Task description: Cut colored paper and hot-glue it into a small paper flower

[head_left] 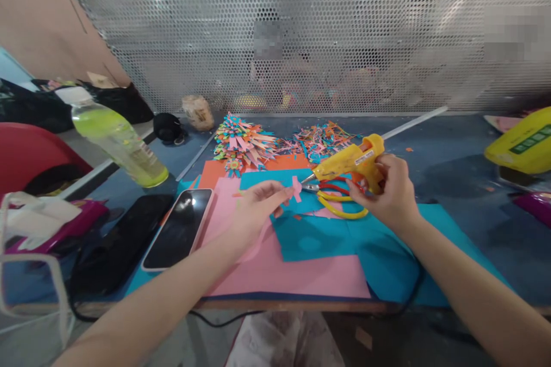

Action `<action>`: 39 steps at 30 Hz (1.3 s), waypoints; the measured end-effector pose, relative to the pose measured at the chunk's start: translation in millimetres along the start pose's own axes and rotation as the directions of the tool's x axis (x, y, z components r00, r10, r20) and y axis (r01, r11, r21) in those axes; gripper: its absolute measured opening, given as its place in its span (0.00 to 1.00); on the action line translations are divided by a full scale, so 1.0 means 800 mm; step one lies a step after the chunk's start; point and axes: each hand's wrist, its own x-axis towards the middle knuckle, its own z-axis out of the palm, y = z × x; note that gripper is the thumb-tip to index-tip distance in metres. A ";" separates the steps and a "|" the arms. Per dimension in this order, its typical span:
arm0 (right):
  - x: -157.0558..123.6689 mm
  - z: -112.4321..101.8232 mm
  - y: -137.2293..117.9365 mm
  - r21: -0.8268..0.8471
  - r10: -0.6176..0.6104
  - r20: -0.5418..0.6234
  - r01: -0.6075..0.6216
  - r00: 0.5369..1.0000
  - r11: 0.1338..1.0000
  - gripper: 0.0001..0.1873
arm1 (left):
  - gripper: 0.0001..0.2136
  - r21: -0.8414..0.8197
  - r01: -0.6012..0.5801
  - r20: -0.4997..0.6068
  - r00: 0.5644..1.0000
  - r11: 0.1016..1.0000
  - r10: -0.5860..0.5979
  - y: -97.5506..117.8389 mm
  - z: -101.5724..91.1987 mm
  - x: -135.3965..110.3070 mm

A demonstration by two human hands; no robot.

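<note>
Between the fingertips of my left hand (pixel 264 206) is a small pink paper piece (pixel 297 189), held up over the blue paper. My right hand (pixel 390 189) is closed around the handle of a yellow glue gun (pixel 344 161), whose metal nozzle points left and lies close to the pink piece; whether they touch, I cannot tell. Below the gun rest scissors (pixel 344 212) with red and yellow handles, partly hidden by it. Under both hands lie blue paper sheets (pixel 314 241) and pink paper sheets (pixel 293 281), with orange paper (pixel 293 161) behind.
Behind the sheets sit a pile of fringed paper pieces (pixel 243 140) and thin paper shreds (pixel 322 139). At left are a smartphone (pixel 181 229), a dark pouch-like object (pixel 123 241) and a tilted bottle (pixel 124 143). A yellow pack (pixel 523 140) lies at right. A perforated metal panel (pixel 301 23) closes the back.
</note>
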 end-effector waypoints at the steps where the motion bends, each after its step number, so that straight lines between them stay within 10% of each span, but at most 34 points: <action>1: 0.000 0.000 0.000 -0.009 -0.015 0.002 0.015 1.000 1.000 0.26 | 0.09 0.000 0.004 -0.003 1.000 1.000 -0.004 0.000 0.001 -0.001; 39: 0.003 -0.001 -0.001 -0.189 -0.145 0.007 0.144 0.989 0.971 0.17 | 0.10 -0.064 -0.023 -0.007 1.000 0.998 0.023 -0.001 -0.002 0.001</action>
